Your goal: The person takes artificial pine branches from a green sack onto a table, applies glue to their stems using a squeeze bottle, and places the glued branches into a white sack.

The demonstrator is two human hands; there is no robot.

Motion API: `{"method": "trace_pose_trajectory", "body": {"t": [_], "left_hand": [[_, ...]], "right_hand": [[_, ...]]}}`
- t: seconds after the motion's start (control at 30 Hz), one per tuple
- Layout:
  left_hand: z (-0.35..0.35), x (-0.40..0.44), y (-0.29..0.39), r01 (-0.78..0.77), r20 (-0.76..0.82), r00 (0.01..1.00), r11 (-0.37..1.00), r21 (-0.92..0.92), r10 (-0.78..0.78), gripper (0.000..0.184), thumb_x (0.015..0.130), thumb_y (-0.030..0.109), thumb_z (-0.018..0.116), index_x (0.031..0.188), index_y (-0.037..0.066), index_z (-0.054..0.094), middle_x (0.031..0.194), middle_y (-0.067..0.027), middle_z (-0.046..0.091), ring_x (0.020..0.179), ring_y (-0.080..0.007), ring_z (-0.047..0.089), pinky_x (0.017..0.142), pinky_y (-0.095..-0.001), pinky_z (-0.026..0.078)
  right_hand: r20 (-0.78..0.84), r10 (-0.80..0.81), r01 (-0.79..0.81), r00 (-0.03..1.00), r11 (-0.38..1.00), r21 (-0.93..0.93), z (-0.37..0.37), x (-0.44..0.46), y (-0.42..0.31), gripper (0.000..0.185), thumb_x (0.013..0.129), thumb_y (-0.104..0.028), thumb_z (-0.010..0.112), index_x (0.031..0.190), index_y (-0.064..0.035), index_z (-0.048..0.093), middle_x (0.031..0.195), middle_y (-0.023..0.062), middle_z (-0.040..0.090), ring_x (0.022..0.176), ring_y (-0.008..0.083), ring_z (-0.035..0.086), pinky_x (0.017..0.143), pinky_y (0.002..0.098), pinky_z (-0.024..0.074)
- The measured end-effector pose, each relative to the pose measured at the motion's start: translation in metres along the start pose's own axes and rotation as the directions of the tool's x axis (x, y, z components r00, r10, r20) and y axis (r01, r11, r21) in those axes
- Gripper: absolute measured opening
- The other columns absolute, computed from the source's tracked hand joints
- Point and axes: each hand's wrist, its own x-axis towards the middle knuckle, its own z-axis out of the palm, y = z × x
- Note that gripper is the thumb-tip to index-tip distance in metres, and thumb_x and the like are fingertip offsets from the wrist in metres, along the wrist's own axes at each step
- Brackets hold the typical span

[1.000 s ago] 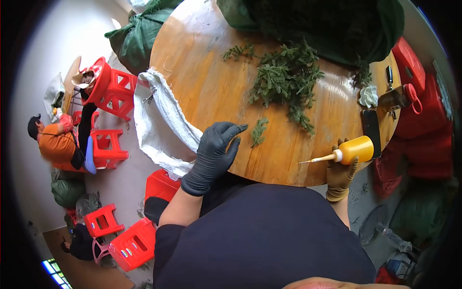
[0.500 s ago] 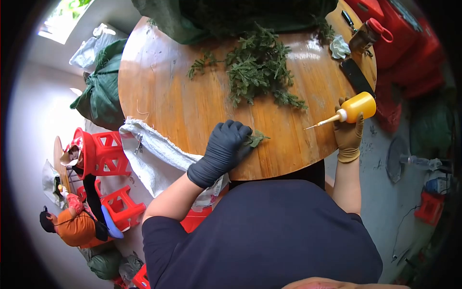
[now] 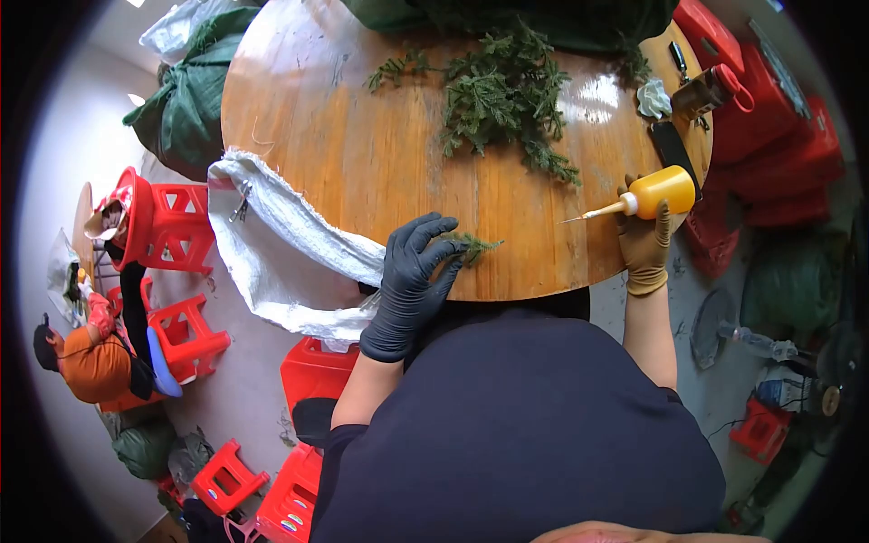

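Observation:
My left hand [image 3: 409,288], in a black glove, pinches a small green artificial-looking sprig [image 3: 474,248] between thumb and fingers, just above the near edge of the round wooden table [image 3: 317,118]. In a brown glove, my right hand [image 3: 644,249] grips a yellow squeeze bottle [image 3: 668,192] at the table's right edge. Its long thin nozzle points left toward the sprig, with a gap between them. Beyond both hands lies a pile of green branches [image 3: 498,104] on the tabletop.
A white woven sack [image 3: 262,271] hangs open at the table's left edge. A phone [image 3: 674,149], crumpled tissue [image 3: 654,98] and red-lidded jar [image 3: 711,93] lie at right. Red stools [image 3: 190,339] stand at left, where another person [image 3: 95,366] sits. A green bundle [image 3: 195,100] is beyond the sack.
The camera view has shifted. My left fingers have loosened from a tighter curl, and more of the sprig shows. My right hand still holds the bottle in nearly the same pose.

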Motion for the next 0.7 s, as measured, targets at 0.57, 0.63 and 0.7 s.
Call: {"method": "trace_pose_trajectory", "body": {"t": [0.57,0.63,0.7], "left_hand": [[0.008,0.021,0.002,-0.041,0.205,0.978,0.999,-0.011,0.042,0.027,0.077,0.013,0.077,0.102,0.009,0.067,0.104,-0.0064,0.065,0.102,-0.0287,0.059,0.093,-0.04,0.043],[0.009,0.02,0.006,-0.054,0.124,0.991,0.999,0.001,0.054,0.028,0.076,0.014,0.077,0.102,0.009,0.067,0.105,-0.0061,0.065,0.102,-0.0286,0.059,0.093,-0.0398,0.043],[0.004,0.014,0.015,-0.095,0.006,0.995,0.994,0.046,0.095,0.036,0.075,0.015,0.079,0.107,0.009,0.065,0.109,-0.0071,0.064,0.107,-0.0294,0.058,0.095,-0.0407,0.043]], "right_hand": [[0.027,-0.031,0.03,0.999,0.997,0.07,-0.001,-0.001,0.002,0.062,0.092,-0.035,0.071,0.137,-0.003,0.044,0.13,0.0199,0.056,0.113,0.0295,0.062,0.094,0.0417,0.0561],[0.024,-0.025,0.023,0.999,0.998,0.065,0.0,0.0,0.001,0.062,0.092,-0.035,0.071,0.137,-0.003,0.044,0.13,0.0197,0.056,0.112,0.0288,0.062,0.095,0.0417,0.0557],[0.021,-0.005,0.003,1.0,0.996,0.084,0.0,0.0,0.001,0.063,0.091,-0.035,0.072,0.137,-0.003,0.044,0.13,0.0197,0.057,0.113,0.0291,0.062,0.095,0.041,0.055]]}}
